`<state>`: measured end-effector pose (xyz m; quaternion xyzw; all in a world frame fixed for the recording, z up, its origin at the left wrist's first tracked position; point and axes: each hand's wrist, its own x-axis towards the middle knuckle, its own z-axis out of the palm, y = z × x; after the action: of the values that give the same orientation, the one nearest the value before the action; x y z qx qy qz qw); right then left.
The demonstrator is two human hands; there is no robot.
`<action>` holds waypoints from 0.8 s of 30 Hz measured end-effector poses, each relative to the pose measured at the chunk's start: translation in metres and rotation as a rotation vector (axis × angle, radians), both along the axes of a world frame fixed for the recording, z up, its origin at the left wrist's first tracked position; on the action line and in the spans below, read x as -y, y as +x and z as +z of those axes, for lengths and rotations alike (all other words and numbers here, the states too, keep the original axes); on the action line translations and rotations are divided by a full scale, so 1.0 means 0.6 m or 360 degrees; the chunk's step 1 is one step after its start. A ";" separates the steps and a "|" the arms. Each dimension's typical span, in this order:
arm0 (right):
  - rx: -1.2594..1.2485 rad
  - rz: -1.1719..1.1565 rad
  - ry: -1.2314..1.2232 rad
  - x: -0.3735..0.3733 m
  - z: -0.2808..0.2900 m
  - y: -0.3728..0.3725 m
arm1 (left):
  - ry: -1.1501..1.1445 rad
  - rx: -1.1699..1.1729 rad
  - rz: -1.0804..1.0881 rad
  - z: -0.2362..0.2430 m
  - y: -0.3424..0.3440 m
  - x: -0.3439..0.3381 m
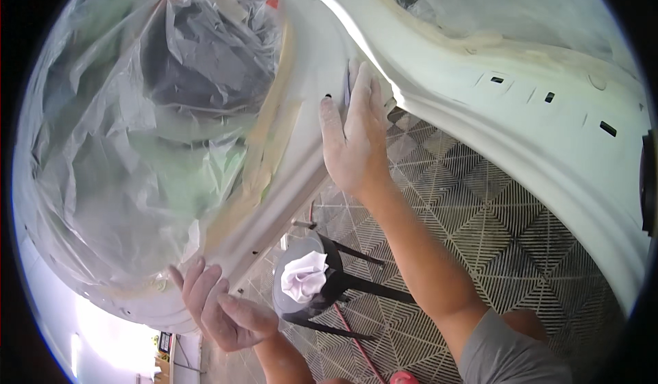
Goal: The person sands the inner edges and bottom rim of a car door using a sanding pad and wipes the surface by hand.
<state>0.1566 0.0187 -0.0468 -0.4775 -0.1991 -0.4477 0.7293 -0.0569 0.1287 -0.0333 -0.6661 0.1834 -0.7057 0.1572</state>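
Observation:
My right hand (353, 134), dusted pale, presses a thin grey sheet (346, 82) against the white body panel (301, 137), fingertips near the narrow gap between panels; much of the sheet is hidden under my fingers. My left hand (226, 305) is lower left, empty, fingers loosely bent and apart, beside the panel's lower edge; whether it touches the edge I cannot tell. Clear plastic sheeting (137, 178), edged with tan masking tape (267, 144), covers the opening left of my right hand.
A second white panel (548, 130) with small slots curves along the right, with more plastic above. Below, a black stool (284, 274) carrying a crumpled white cloth (303, 276) stands on grated floor tiles (466, 199), with a red hose (356, 339) behind it. Bright light comes from the lower left.

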 end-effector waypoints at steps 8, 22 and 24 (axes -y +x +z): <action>-0.0087 0.0261 -0.0051 -0.101 -0.035 -0.152 | 0.0100 -0.0250 -0.0065 0.012 0.038 0.046; 0.0096 0.0930 0.0192 -0.105 -0.180 -0.165 | 0.0095 -0.0963 0.0344 -0.026 0.120 0.063; -0.0396 0.1119 0.0629 -0.102 -0.205 -0.147 | 0.0175 -0.1035 0.0820 -0.045 0.136 0.057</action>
<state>0.0685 0.0801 -0.1701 -0.2821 -0.1705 -0.1402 0.9336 0.0244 0.0942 -0.0601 -0.8689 0.0882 -0.3855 0.2978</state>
